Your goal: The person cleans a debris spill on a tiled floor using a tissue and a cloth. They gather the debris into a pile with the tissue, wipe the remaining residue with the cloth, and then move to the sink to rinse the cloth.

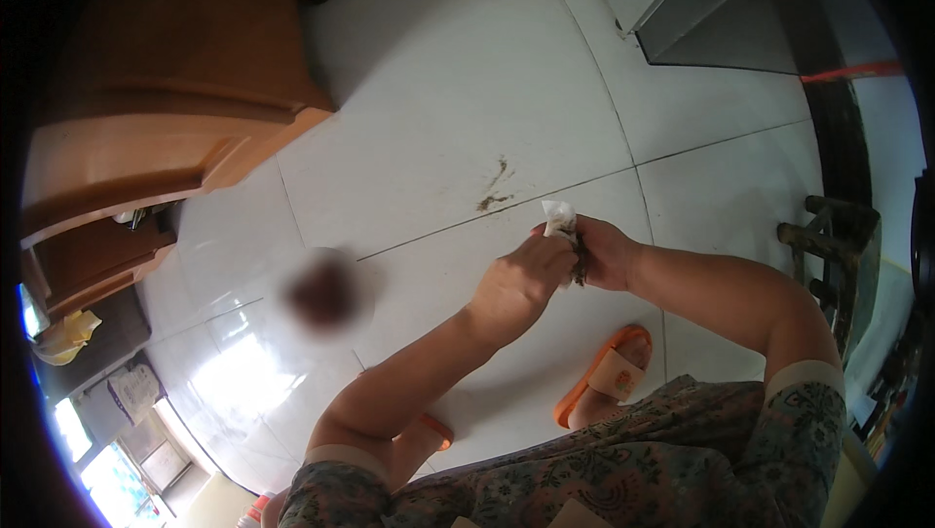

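A crumpled white tissue with dark brown dirt on it is held between both hands, above the tiled floor. My left hand pinches it from the left, its fingers curled over the front. From the right, my right hand grips the same tissue, and the other hand partly hides its fingers. Dark, crumbly matter sticks out along the tissue's lower right side. On the white floor tile just beyond my hands is a brown smear, thickest at its near end.
Wooden cabinets line the left side. A grey metallic appliance panel stands at the upper right, with a dark wooden stool below it. One orange slipper is on my foot. A blurred dark shape, unidentifiable, appears left of my hands.
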{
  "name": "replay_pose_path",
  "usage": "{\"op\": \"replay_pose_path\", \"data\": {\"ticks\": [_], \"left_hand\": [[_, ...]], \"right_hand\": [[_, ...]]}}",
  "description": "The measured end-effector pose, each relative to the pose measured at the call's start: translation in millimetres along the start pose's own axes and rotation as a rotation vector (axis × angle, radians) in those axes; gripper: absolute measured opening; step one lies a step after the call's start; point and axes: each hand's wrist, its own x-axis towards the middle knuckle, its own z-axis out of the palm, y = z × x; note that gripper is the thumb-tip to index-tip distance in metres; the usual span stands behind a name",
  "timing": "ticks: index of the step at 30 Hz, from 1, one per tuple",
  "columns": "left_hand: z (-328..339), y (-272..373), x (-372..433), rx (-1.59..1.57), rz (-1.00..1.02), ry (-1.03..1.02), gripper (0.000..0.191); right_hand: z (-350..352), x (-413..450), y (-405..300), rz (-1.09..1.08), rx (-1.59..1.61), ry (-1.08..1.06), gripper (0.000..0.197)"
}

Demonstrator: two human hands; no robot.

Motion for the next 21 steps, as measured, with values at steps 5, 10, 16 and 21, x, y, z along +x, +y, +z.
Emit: {"op": "replay_pose_path", "data": {"ticks": [5,10,16,21], "left_hand": [[5,-2,-4,0.187,0.163,0.054,0.027],[3,-35,-22,0.039,0.118,0.129,0.039],[27,-122,-83,0.396,-0.463,-0.131,0.082],[58,-127,-30,0.484,-0.545,-0.129,0.086]], "right_hand": [[6,-2,2,0.012,0.01,-0.014,0.031],[-9,7,7,-0.064,0.04,-0.03,0.033],[-20,-6,0,-0.038,0.044,0.012,0.036],[-28,-13,-1,-0.031,0.044,0.058,0.035]]}}
